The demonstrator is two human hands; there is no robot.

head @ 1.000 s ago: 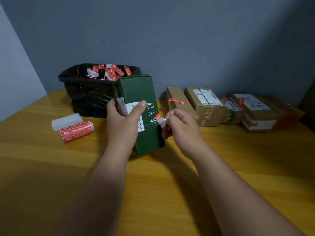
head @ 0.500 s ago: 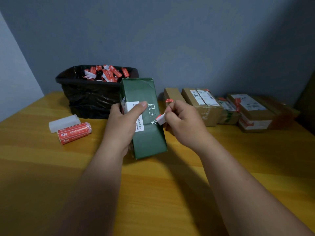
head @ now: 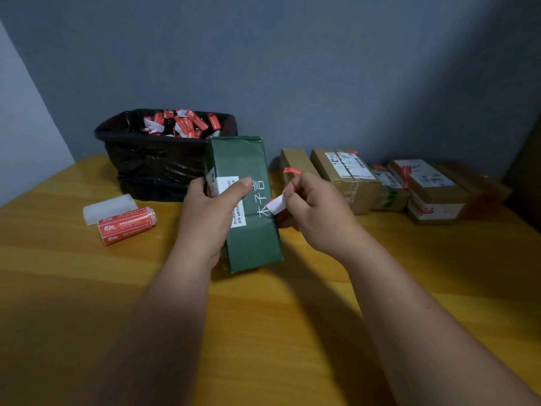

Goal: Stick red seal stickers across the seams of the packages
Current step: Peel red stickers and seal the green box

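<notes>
Here the green package (head: 244, 206) stands tilted on its near end at the middle of the desk (head: 87, 288), a dark green box with white characters and a white label, gripped by the left hand (head: 212, 213) with the thumb across the label. Just beside its right edge, the right hand (head: 314, 208) pinches a red seal sticker (head: 275, 204), its white backing showing. Farther out sit a sticker roll (head: 127, 225) left, a black-lined bin (head: 158, 155) behind, and sealed cardboard packages (head: 345, 178) right.
</notes>
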